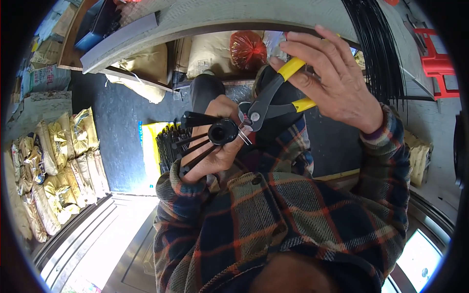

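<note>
My left hand [223, 158] is closed around a black piece with a round hollow hub [221, 132] and several thin black rods fanning out to the left. Thin silvery wire ends [245, 137] stick out beside the hub, near my left fingertips. In my right hand [337, 83] is a pair of cutting pliers [266, 100] with dark metal arms and yellow grips. Its grips stand wide apart, spanned by my right fingers and palm. The head of the pliers is at my left fingertips by the wire; whether the jaws touch the wire, I cannot tell.
A bundle of black rods [172, 146] lies on yellow sheeting at the left. Long black strands [376, 49] hang over the bench [220, 13] ahead. Under it sit a sack [207, 53] and a red bag [248, 49]. Packed bundles [63, 171] line the left; a red stool [439, 63] stands right.
</note>
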`<state>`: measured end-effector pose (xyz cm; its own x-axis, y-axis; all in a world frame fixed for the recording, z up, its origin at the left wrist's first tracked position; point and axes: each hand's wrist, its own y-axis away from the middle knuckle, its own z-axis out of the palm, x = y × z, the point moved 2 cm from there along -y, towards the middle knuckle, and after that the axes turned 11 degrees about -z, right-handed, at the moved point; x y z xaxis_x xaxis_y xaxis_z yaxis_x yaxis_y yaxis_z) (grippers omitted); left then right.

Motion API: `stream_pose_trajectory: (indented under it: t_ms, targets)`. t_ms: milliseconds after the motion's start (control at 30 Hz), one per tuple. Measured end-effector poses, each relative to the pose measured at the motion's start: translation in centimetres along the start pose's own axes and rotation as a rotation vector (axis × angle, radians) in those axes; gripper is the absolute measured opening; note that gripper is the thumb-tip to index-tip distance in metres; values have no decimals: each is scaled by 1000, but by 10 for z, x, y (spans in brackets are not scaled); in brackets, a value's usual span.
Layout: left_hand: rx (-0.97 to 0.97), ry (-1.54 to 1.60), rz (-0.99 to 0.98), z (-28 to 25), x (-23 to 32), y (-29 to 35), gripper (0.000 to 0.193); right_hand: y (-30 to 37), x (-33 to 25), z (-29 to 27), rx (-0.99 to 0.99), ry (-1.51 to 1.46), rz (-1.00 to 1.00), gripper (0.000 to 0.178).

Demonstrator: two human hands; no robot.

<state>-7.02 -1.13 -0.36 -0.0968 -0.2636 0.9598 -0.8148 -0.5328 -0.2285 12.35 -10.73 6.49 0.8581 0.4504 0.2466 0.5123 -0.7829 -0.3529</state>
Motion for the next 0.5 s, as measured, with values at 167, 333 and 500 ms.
stream_pose_trajectory:
  t_ms: [167, 333, 500]
  targets:
    - [32, 25, 99, 6, -3, 2, 10, 0, 2, -2, 21, 177, -160, 24]
    - [-163, -21, 74, 9, -7, -1, 21, 5, 20, -8, 100, 231, -421, 20]
    - [-204, -121, 56, 11, 3, -5, 23, -18, 40, -36, -75, 417, -651, 20]
